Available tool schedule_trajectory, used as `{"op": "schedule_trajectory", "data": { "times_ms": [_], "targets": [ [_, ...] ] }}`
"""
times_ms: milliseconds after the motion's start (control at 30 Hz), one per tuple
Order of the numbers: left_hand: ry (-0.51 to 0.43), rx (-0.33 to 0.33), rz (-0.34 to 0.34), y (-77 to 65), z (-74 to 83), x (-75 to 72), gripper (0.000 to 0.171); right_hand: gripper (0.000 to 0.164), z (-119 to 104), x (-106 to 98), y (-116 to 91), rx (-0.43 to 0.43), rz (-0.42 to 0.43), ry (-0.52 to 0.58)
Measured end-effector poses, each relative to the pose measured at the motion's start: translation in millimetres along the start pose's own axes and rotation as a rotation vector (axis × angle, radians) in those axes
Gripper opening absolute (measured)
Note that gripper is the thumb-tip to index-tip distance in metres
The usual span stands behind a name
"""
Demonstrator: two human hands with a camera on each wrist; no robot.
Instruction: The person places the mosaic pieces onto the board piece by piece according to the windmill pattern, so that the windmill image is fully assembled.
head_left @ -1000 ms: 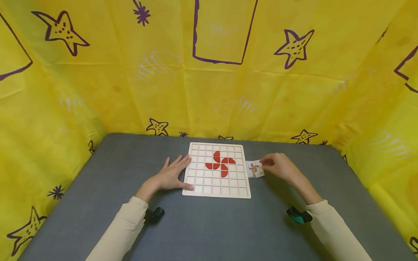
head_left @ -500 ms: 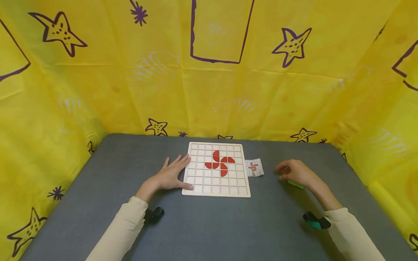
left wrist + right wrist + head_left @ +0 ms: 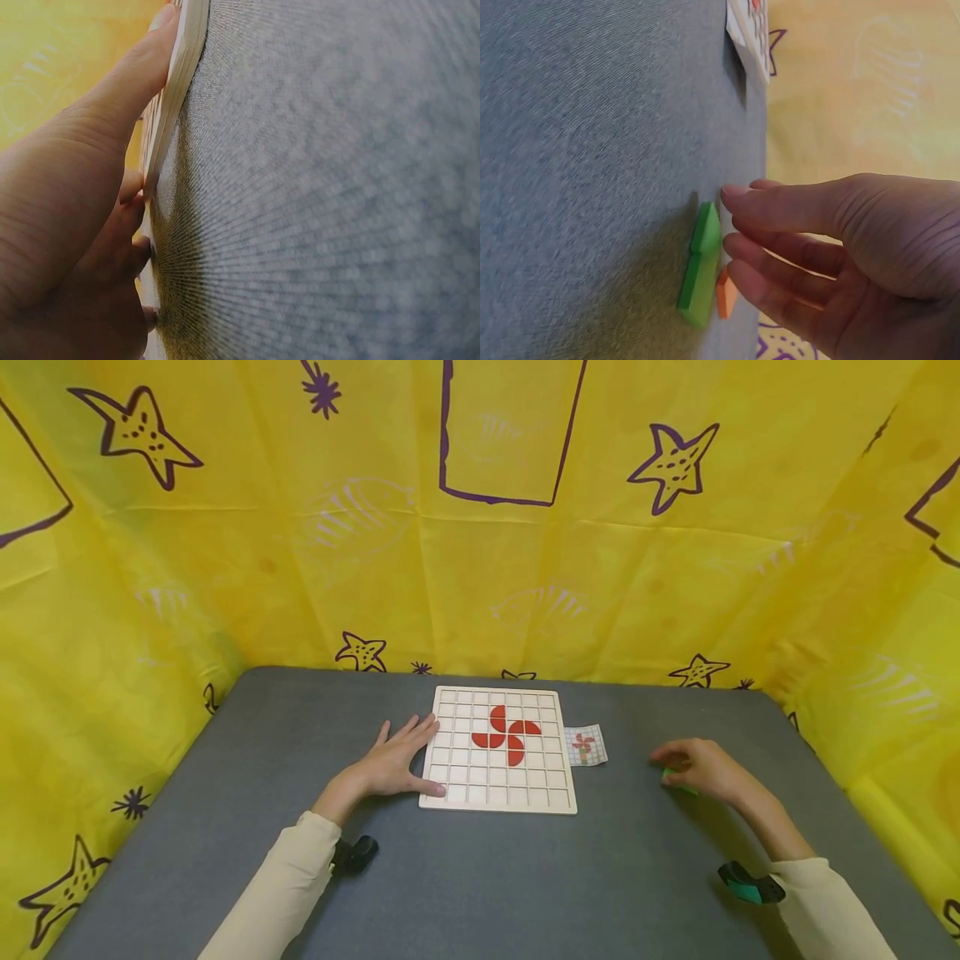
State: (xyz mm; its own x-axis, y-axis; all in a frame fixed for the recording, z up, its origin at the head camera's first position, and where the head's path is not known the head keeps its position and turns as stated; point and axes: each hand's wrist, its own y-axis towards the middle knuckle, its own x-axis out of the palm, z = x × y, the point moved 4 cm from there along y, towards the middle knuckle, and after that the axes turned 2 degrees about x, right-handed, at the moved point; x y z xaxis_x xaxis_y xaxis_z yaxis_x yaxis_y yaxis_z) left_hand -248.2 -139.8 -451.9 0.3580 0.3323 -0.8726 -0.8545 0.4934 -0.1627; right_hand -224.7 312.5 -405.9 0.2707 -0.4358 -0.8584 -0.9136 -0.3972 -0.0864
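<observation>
A pale wooden grid board (image 3: 457, 777) lies on the table, with several red rounded tiles (image 3: 491, 741) forming a pinwheel near its middle. My left hand (image 3: 390, 766) rests at the board's left edge, fingers spread and thumb on the near corner. To the right of the board lies a small pattern card (image 3: 596, 750). My right hand (image 3: 701, 768) is lowered over green tiles (image 3: 699, 281), thumb and fingers loosely bent beside them. In the right wrist view an orange tile (image 3: 725, 295) shows just behind the green ones, partly covered by the fingers.
The grey table (image 3: 480, 877) meets yellow printed cloth (image 3: 480, 560) at the back and sides. A dark wrist camera (image 3: 355, 855) sits at the left cuff, and another device with a teal patch (image 3: 750, 885) sits at the right cuff.
My right hand has let go of the pattern card and moved right and nearer, to the green tiles. The left hand and board have stayed in place.
</observation>
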Motion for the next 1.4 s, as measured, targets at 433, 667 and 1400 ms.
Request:
{"op": "schedule_trajectory", "data": {
  "times_ms": [433,667,1400],
  "targets": [
    [-0.001,-0.005,0.008,-1.0,-1.3,-1.6,0.117,0.028,4,2,2,0.010,0.089,-0.169],
    [0.002,-0.002,0.007,-2.1,-0.3,-1.4,0.116,0.026,3,-1,7,0.036,0.062,-0.154],
    [-0.002,0.003,0.011,-1.6,1.4,-0.8,0.116,0.012,-13,-11,14,0.028,0.059,-0.103]
  ]
}}
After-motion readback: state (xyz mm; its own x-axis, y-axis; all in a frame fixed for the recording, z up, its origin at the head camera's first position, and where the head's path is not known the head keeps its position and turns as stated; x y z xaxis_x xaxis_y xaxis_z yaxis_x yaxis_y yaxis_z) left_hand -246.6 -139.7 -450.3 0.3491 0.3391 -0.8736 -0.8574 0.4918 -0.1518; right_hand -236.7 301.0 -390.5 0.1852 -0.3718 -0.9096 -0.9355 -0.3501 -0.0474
